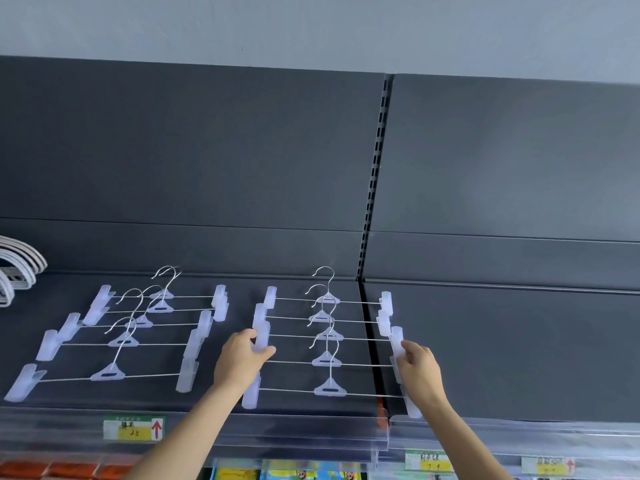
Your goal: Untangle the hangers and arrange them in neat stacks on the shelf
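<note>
Two groups of clear plastic clip hangers with metal hooks lie flat on the dark grey shelf (pixel 502 341). The right group (pixel 327 360) has several hangers in an overlapping row. My left hand (pixel 242 358) grips a left-end clip (pixel 261 336) of that row, thumb above and fingers curled round it. My right hand (pixel 417 367) pinches a right-end clip (pixel 396 337) of the same row. The left group (pixel 121 341) lies fanned and skewed, apart from both hands.
White curved hangers (pixel 17 268) are stacked at the far left of the shelf. A slotted upright (pixel 375 188) divides the back panels. Price labels (pixel 133 427) sit on the clear front rail, with coloured goods on the shelf below.
</note>
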The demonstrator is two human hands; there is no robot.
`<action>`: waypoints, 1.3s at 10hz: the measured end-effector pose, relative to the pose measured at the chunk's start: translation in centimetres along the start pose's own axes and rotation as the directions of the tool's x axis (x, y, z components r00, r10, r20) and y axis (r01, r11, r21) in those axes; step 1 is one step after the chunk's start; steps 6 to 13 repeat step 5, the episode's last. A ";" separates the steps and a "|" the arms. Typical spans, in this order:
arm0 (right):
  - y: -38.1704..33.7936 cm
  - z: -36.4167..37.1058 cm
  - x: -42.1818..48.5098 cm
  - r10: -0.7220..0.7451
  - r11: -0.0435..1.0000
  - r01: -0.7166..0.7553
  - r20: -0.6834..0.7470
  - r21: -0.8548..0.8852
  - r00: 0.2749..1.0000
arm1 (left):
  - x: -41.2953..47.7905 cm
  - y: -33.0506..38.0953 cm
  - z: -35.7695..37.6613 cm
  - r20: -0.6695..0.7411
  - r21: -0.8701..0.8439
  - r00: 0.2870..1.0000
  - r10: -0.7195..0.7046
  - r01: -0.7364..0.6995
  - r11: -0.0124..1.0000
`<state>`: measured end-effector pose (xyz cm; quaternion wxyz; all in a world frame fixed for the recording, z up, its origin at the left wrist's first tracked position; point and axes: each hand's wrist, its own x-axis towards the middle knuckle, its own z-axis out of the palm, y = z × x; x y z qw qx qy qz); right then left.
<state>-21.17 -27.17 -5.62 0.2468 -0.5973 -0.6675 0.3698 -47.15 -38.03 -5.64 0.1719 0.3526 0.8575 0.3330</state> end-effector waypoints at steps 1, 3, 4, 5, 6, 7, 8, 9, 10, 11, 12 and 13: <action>-0.6 -1.1 -0.4 -0.021 1.000 0.021 -0.022 0.005 1.000 | 0.0 0.3 -0.8 -0.029 0.044 1.000 0.009 -0.007 0.999; -5.5 -7.2 -1.7 -0.198 0.978 0.203 -0.108 0.037 0.974 | -1.9 5.5 -6.0 -0.161 -0.130 0.972 0.174 -0.195 0.972; -9.7 -11.6 -4.1 -0.378 0.903 0.409 -0.211 0.130 0.901 | -4.2 8.9 -10.6 -0.269 -0.262 0.927 0.260 -0.330 0.907; -12.7 -16.6 -6.5 -0.503 0.783 0.579 -0.313 0.230 0.805 | -7.5 11.4 -16.0 -0.442 -0.372 0.837 0.324 -0.500 0.782; -12.7 -16.6 -6.5 -0.503 0.783 0.579 -0.313 0.230 0.805 | -7.5 11.4 -16.0 -0.442 -0.372 0.837 0.324 -0.500 0.782; -12.7 -16.6 -6.5 -0.503 0.783 0.579 -0.313 0.230 0.805 | -7.5 11.4 -16.0 -0.442 -0.372 0.837 0.324 -0.500 0.782; -12.7 -16.6 -6.5 -0.503 0.783 0.579 -0.313 0.230 0.805 | -7.5 11.4 -16.0 -0.442 -0.372 0.837 0.324 -0.500 0.782; -12.7 -16.6 -6.5 -0.503 0.783 0.579 -0.313 0.230 0.805 | -7.5 11.4 -16.0 -0.442 -0.372 0.837 0.324 -0.500 0.782; -12.7 -16.6 -6.5 -0.503 0.783 0.579 -0.313 0.230 0.805 | -7.5 11.4 -16.0 -0.442 -0.372 0.837 0.324 -0.500 0.782; -12.7 -16.6 -6.5 -0.503 0.783 0.579 -0.313 0.230 0.805 | -7.5 11.4 -16.0 -0.442 -0.372 0.837 0.324 -0.500 0.782; -12.7 -16.6 -6.5 -0.503 0.783 0.579 -0.313 0.230 0.805 | -7.5 11.4 -16.0 -0.442 -0.372 0.837 0.324 -0.500 0.782; -12.7 -16.6 -6.5 -0.503 0.783 0.579 -0.313 0.230 0.805 | -7.5 11.4 -16.0 -0.442 -0.372 0.837 0.324 -0.500 0.782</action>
